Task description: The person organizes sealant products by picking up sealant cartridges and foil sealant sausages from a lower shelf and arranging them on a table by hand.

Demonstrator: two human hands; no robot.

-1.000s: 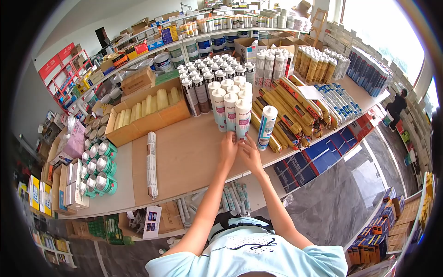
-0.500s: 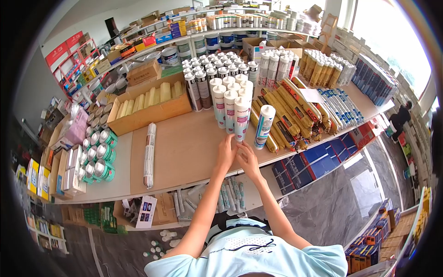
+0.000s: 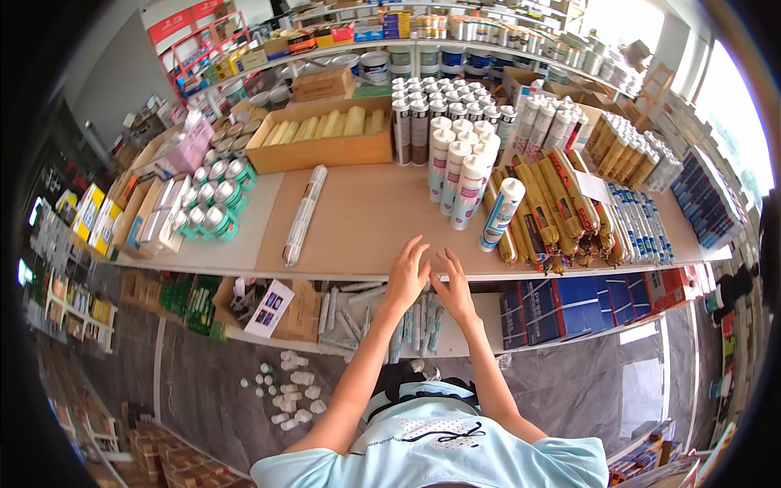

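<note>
My left hand [image 3: 406, 278] and my right hand [image 3: 455, 288] are side by side over the table's front edge, fingers apart, with nothing in them. Just beyond them stands a tight block of white sealant cartridges [image 3: 467, 193] with pink labels, upright and apart from my fingers. To the right of that block, a single blue-and-white sealant cartridge [image 3: 502, 215] stands upright near the edge. Gold foil sealant sausages [image 3: 547, 213] lie piled beside it. A long white sealant sausage [image 3: 305, 216] lies by itself to the left of my hands.
Behind are grey cartridges [image 3: 419, 130] in rows and an open carton [image 3: 325, 154] of yellowish blocks. Green-and-white cans [image 3: 215, 199] stand at left. Under the tabletop are blue boxes [image 3: 561, 307] and loose tubes [image 3: 415, 325]. White bottles [image 3: 297, 394] lie on the floor.
Both hands have drawn back from the base of the front pink-labelled cartridge and their fingers have spread. The view has turned, so the table appears shifted to the right.
</note>
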